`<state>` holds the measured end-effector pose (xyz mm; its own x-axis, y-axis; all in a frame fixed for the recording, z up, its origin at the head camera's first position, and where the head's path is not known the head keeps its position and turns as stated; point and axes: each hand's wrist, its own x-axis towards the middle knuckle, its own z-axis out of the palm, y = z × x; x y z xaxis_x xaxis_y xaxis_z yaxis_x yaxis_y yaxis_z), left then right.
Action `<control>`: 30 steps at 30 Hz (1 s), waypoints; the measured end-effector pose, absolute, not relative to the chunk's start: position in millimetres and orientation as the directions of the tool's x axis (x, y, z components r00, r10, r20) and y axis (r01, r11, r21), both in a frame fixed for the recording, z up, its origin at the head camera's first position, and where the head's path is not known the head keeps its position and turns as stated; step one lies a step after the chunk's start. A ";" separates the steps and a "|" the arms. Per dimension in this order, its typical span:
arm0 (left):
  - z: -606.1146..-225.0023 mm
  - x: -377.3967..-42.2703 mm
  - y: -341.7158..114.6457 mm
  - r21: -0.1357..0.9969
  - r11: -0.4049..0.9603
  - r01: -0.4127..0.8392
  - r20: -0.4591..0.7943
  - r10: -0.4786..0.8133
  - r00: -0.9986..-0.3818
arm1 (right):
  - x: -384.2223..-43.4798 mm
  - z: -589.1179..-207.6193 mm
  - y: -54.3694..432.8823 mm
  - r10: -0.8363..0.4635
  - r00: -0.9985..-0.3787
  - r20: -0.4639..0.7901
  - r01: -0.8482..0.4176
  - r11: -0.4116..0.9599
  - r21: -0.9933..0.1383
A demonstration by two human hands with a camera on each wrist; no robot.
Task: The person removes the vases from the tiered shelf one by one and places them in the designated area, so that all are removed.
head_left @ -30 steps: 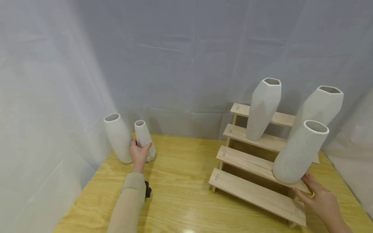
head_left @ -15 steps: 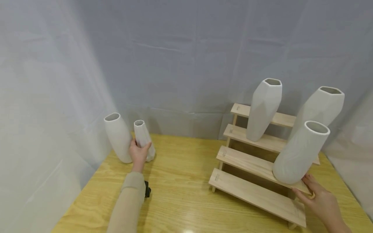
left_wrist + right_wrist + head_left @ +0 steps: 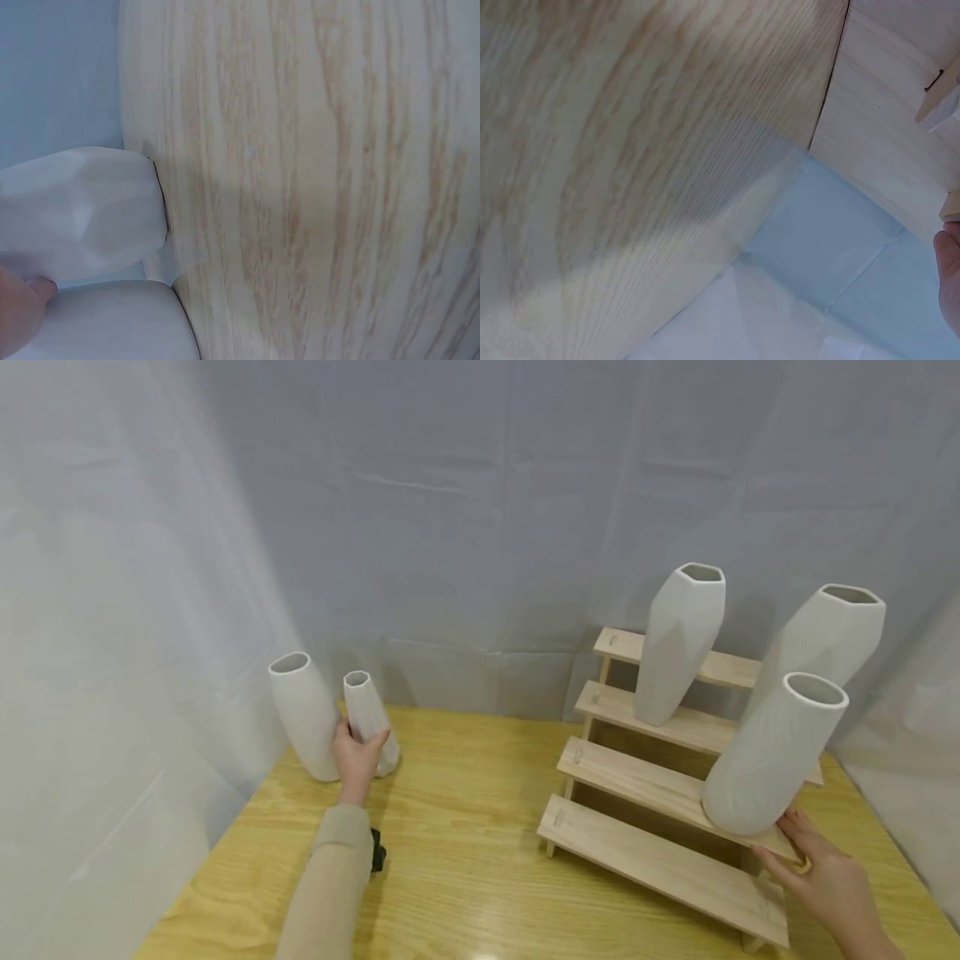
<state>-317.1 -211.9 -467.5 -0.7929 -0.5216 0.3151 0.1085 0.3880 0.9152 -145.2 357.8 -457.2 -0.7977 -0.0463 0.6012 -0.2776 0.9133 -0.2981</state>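
Note:
At the table's back left, my left hand [image 3: 356,758] holds the slim faceted white vase [image 3: 366,710] around its middle, thumb on the right side. That vase stands on the table, tilted-looking from above. Just left of it is a wider smooth white vase [image 3: 303,718]. In the left wrist view both the faceted vase [image 3: 90,206] and the smooth vase [image 3: 112,322] show their lower parts, with a thumb tip at the left edge. My right hand [image 3: 828,881] grips the right end of a step of the wooden tiered stand [image 3: 660,868], near the base of a textured white vase [image 3: 772,760].
Two angular white vases stand higher on the stand: one angular vase [image 3: 678,643] towards the middle, the other angular vase [image 3: 825,635] at the right, partly hidden. Pale sheeting [image 3: 450,527] hangs behind the wooden table [image 3: 457,835]. A black device [image 3: 378,852] sits at my left wrist.
The slim vase's top has shifted very slightly left in my left hand. My right hand stays at the stand, and the other vases hold their places.

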 end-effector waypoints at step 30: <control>-438.0 -289.5 -211.2 0.878 0.421 0.228 0.433 -0.496 -0.753 | -145.0 -457.4 358.1 -0.036 -0.806 0.591 -0.277 0.905 -0.324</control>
<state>-289.5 -211.2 -438.0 -0.7526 -0.4959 0.4333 0.2279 0.4211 0.8779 -145.0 358.1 -457.4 -0.8062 -0.0357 0.5906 -0.2771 0.9047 -0.3235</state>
